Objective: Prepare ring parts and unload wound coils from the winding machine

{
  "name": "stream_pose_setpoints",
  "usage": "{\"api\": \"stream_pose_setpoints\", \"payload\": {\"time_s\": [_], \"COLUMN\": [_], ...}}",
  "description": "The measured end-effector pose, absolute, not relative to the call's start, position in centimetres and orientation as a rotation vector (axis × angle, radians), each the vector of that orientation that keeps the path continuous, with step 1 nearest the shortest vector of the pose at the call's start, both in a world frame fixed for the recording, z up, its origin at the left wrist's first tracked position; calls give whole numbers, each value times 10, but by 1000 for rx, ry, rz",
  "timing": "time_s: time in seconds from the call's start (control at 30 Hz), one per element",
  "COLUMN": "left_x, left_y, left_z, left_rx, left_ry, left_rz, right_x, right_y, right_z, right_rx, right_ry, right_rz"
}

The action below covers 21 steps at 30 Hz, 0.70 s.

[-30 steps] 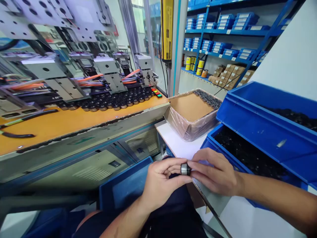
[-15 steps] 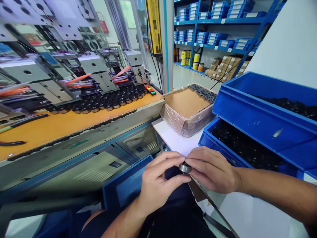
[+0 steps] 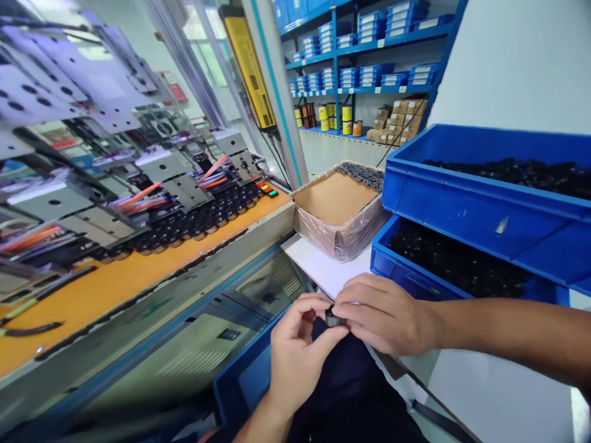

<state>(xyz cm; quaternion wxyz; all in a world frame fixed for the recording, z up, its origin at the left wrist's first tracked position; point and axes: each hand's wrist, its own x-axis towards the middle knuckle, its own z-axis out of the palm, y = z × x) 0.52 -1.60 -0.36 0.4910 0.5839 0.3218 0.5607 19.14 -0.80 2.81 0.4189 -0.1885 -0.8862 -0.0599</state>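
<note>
L hand (image 3: pixel 295 351) & R hand (image 3: pixel 383 317) meet over the lap, fingers (image 3: pixel 339 307) of both clamped on a small dark ring (image 3: pixel 333 318), w/ blue bin (image 3: pixel 410 277) of dark parts just right, box (image 3: pixel 339 212) behind, orange surface (image 3: pixel 115 283) far left.

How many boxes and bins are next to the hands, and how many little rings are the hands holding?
Blue bins of dark parts, stacked at right: 2 (upper, lower)
Blue bin under the hands: 1
Cardboard box: 1
Ring held by left hand and right hand: 1
Total: 5
</note>
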Motion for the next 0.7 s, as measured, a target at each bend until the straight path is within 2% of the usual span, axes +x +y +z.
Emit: {"api": "stream_pose_setpoints", "payload": {"time_s": [0.2,0.43,0.57,0.7], "left_x": [7,5,11,6], "left_y": [-14,-11,-14,-7], "left_z": [-17,-8,-10,-10], "left_rx": [1023,1548,1582,1699], "left_ry": [511,668,709,834], "left_rz": [1077,1368,1394,1368], "right_x": [192,195,192,203], "right_y": [-9,-11,-12,-10], "right_z": [30,31,30,27], "right_rx": [-532,-562,-546,-722], "right_ry": [-2110,-2169,-2196,-2253], "right_rz": [-28,-27,-21,-60]}}
